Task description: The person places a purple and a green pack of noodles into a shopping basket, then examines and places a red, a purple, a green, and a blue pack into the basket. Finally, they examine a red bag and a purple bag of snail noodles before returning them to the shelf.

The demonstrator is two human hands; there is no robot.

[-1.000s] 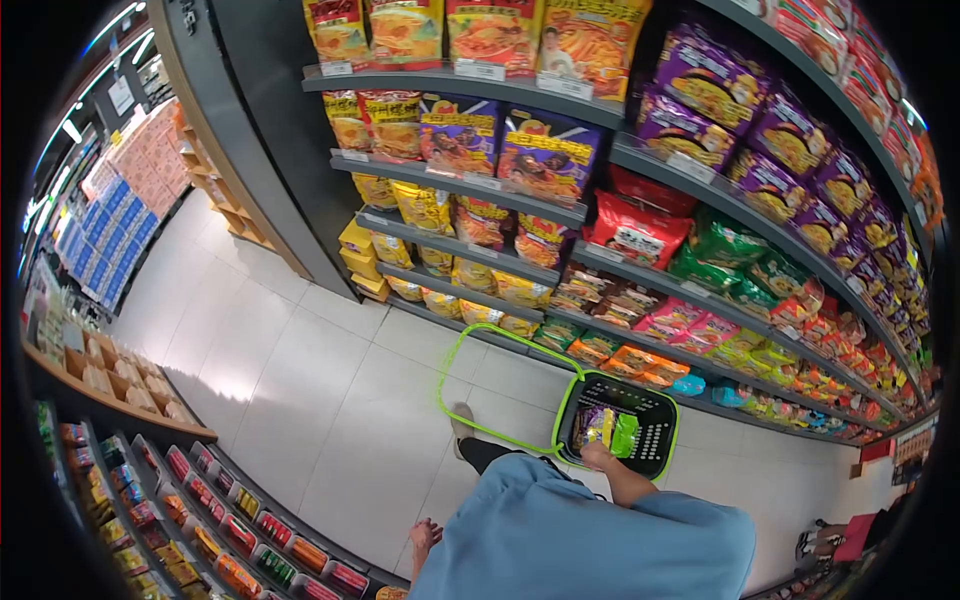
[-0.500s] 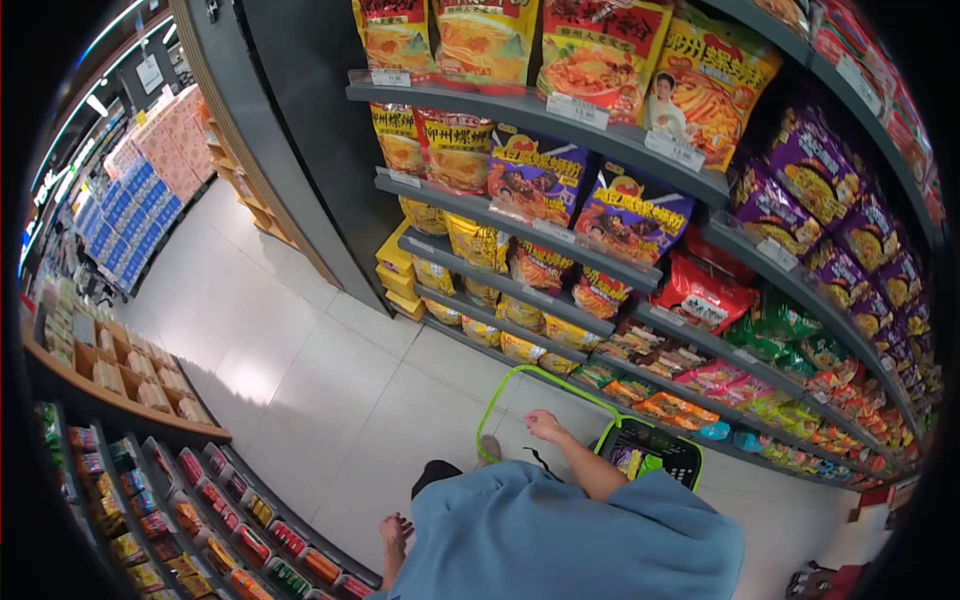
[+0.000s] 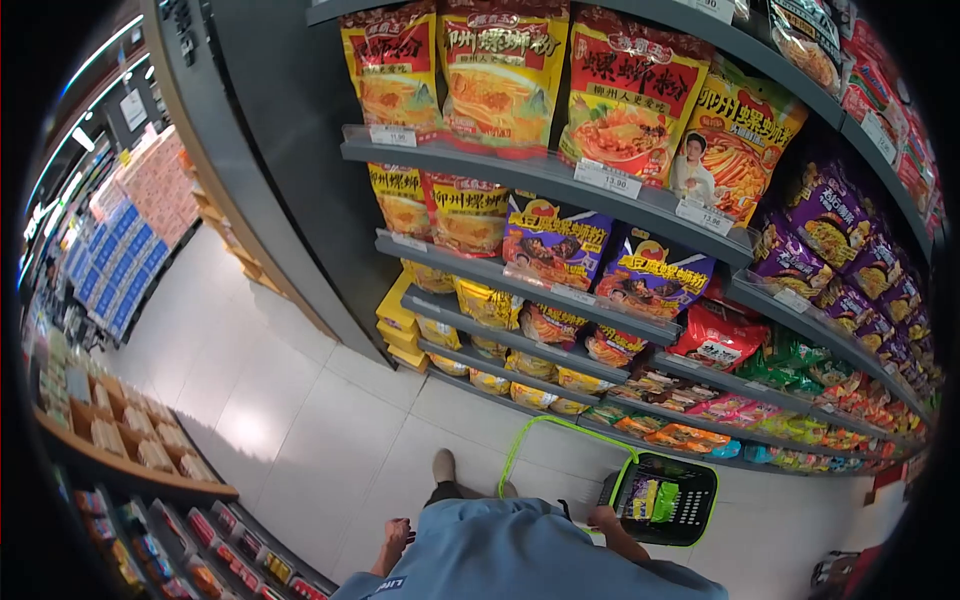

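Note:
My left hand hangs low beside my blue shirt, fingers loosely curled and slightly apart, with nothing visible in it. On the other side, my right hand is down at the near left edge of a black shopping basket; its fingers are mostly hidden from above. The basket has a bright green rim and stands low by the shelf. Inside it lie several packets, among them a green packet and a purple one. A long green handle loops out leftward from the basket, apart from both hands.
Tall shelves of bagged noodles rise ahead and to the right, beside a dark pillar. Yellow boxes stack at its foot. Snack racks and a wooden display line the left. Pale floor tiles run between.
My right hand has drawn back toward my body and the basket's edge. The shelves sit lower in view, and more of the basket and my left shoe now show.

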